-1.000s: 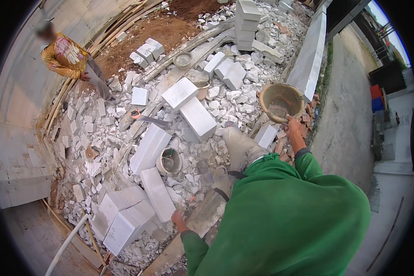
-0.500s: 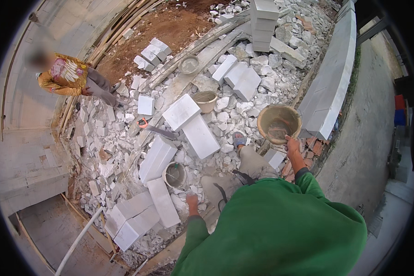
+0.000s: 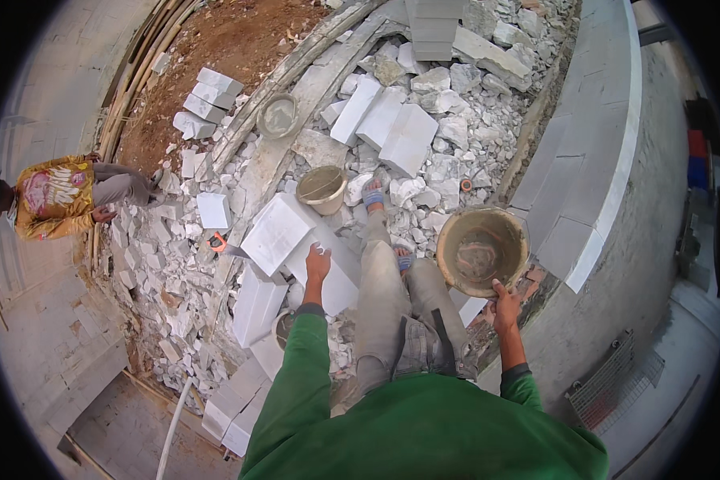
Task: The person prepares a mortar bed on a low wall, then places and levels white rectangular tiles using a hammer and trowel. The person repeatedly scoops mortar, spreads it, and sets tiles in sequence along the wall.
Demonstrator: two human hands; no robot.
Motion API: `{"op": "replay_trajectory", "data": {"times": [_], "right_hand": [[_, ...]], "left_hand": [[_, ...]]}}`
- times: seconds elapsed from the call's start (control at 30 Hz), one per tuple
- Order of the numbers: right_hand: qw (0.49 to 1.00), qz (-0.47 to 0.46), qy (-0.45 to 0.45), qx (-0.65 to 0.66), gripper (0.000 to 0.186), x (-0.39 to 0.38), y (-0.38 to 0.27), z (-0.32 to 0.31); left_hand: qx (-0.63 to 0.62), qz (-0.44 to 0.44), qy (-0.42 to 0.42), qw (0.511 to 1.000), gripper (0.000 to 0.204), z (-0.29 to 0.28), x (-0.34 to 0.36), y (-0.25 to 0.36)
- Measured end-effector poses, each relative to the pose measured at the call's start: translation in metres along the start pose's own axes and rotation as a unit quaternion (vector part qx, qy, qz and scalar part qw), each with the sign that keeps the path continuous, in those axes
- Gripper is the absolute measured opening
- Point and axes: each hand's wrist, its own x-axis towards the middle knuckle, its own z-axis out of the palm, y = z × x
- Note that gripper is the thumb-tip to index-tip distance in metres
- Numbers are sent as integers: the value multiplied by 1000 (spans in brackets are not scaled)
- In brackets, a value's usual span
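My right hand [image 3: 504, 306] grips the near rim of a round, mortar-stained bucket [image 3: 451, 270]. It is tilted toward me, with some grey residue at its bottom. My left hand [image 3: 318, 262] hovers over large white blocks [image 3: 274, 237], its fingers loosely bent with a gap between them and nothing visible in them. Just beyond those blocks stands a second bucket [image 3: 331, 205] with grey contents. A handsaw [image 3: 218, 242] with an orange handle lies beside the blocks. My left forearm partly hides another bucket [image 3: 278, 330].
White rubble [image 3: 164, 296] covers the ground around my feet. A low block wall [image 3: 572, 160] runs along the right; a block stack [image 3: 434, 30] stands at the far side. On the left is a co-worker [image 3: 56, 196] in a yellow shirt. A pale pipe [image 3: 174, 428] slants up at lower left.
My left hand has risen from beside the near bucket to above the white blocks. My view has shifted, and the held bucket appears closer. A foot has stepped forward onto the rubble.
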Motion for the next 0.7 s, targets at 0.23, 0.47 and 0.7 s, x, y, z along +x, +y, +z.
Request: {"op": "replay_trajectory", "data": {"times": [0.23,0.47,0.7], "right_hand": [[995,77,59,0,27,27,-35,26],[989,101,105,5,24,44,-103,22],[980,-11,162,112,29,48,-219,-2]], "left_hand": [[294,75,-46,952,102,91,295,30],[185,53,-93,977,44,91,313,45],[63,63,-97,991,41,17,247,156]]}}
